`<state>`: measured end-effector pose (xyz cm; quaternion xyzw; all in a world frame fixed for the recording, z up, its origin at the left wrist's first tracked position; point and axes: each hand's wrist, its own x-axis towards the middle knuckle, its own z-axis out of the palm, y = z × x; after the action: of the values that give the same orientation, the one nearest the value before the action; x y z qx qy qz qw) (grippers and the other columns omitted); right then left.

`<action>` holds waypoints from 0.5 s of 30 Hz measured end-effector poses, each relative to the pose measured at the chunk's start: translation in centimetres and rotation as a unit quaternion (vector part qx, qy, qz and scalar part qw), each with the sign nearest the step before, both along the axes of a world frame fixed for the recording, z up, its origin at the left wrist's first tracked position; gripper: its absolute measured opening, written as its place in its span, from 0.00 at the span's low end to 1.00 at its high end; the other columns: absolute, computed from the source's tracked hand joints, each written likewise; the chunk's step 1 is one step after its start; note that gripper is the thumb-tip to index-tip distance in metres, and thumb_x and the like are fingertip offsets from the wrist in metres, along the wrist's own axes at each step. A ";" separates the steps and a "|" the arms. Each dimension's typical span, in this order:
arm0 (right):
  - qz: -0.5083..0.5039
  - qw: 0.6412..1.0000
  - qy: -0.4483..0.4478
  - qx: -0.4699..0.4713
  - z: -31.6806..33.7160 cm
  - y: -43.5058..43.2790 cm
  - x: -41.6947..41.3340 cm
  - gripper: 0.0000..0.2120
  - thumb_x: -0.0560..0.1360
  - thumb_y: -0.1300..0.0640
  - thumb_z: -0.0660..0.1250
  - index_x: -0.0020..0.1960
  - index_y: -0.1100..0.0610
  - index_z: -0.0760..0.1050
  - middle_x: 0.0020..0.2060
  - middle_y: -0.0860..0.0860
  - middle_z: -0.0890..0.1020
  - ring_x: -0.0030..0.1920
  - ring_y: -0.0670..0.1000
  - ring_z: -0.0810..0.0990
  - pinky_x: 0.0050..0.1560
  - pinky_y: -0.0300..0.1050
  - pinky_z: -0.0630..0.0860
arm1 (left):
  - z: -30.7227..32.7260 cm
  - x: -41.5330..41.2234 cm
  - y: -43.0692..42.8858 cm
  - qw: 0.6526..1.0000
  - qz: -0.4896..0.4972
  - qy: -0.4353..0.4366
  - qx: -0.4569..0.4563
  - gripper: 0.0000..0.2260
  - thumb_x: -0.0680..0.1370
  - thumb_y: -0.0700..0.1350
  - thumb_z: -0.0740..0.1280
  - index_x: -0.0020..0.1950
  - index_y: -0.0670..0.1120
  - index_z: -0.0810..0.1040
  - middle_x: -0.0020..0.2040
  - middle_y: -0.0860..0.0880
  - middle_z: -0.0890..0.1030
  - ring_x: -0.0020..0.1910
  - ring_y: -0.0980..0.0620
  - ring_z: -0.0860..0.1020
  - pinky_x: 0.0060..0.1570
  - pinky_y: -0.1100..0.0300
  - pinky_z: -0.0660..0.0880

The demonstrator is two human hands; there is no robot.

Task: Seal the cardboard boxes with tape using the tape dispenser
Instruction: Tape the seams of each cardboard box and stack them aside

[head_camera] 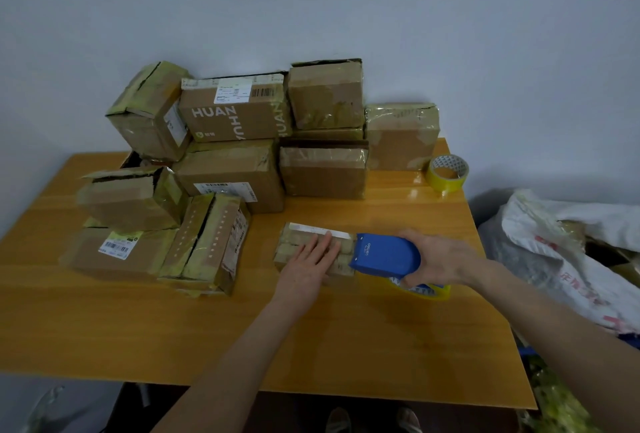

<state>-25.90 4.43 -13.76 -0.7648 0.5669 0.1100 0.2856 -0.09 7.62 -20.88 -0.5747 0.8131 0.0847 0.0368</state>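
A small flat cardboard box (298, 242), wrapped in yellowish tape, lies on the wooden table (346, 339) right of centre. My left hand (310, 264) rests flat on its top with straight fingers. My right hand (438, 256) grips a blue tape dispenser (386, 256) holding a yellow tape roll (420, 289). The dispenser's front edge sits at the box's right end.
Several taped cardboard boxes (232, 110) are stacked along the back and left of the table. A spare yellow tape roll (447, 173) stands at the back right. White plastic bags (571, 245) are piled off the table's right edge.
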 end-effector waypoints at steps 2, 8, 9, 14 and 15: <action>-0.001 1.000 -0.007 0.006 -0.1 0.0 0.0 0.38 0.67 0.41 0.72 0.72 0.41 0.57 0.52 0.44 0.76 0.50 0.51 0.76 0.49 0.49 0.77 | 0.1 0.1 0.0 1.000 0.002 -0.009 0.006 0.31 0.83 0.39 0.55 0.78 0.54 0.39 0.78 0.52 0.38 0.77 0.50 0.39 0.73 0.56 0.37; -0.034 0.997 -0.067 0.035 0.3 -0.3 -1.6 0.34 0.67 0.49 0.73 0.68 0.40 0.61 0.52 0.44 0.76 0.52 0.50 0.77 0.51 0.48 0.77 | 0.3 0.6 0.1 1.000 -0.005 -0.008 0.001 0.31 0.83 0.39 0.55 0.78 0.54 0.41 0.76 0.54 0.37 0.78 0.50 0.41 0.74 0.56 0.41; -0.041 0.995 -0.085 0.042 0.1 -0.1 -1.9 0.33 0.67 0.50 0.74 0.66 0.39 0.62 0.53 0.44 0.76 0.52 0.50 0.77 0.52 0.49 0.77 | 0.3 0.6 0.1 1.000 -0.008 -0.009 -0.001 0.31 0.83 0.38 0.55 0.78 0.53 0.41 0.75 0.54 0.35 0.78 0.50 0.41 0.74 0.56 0.40; -0.049 0.995 -0.063 0.056 -0.2 0.4 -3.9 0.34 0.63 0.47 0.75 0.64 0.39 0.63 0.53 0.43 0.77 0.53 0.49 0.78 0.54 0.52 0.78 | 0.3 0.5 -0.1 1.000 -0.018 -0.003 0.003 0.30 0.82 0.40 0.56 0.79 0.53 0.43 0.77 0.53 0.39 0.78 0.49 0.43 0.73 0.55 0.39; -0.041 0.997 -0.042 0.052 -0.2 0.4 -4.0 0.34 0.62 0.45 0.74 0.64 0.38 0.62 0.52 0.43 0.77 0.53 0.49 0.78 0.53 0.52 0.78 | 0.2 0.5 -0.1 1.000 -0.022 0.002 0.000 0.30 0.82 0.39 0.58 0.79 0.52 0.45 0.77 0.53 0.41 0.78 0.48 0.46 0.76 0.51 0.44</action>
<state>-29.90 4.83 -13.97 -0.7292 0.5788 0.0952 0.3524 0.45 7.54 -20.68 -0.5569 0.8254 0.0850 0.0374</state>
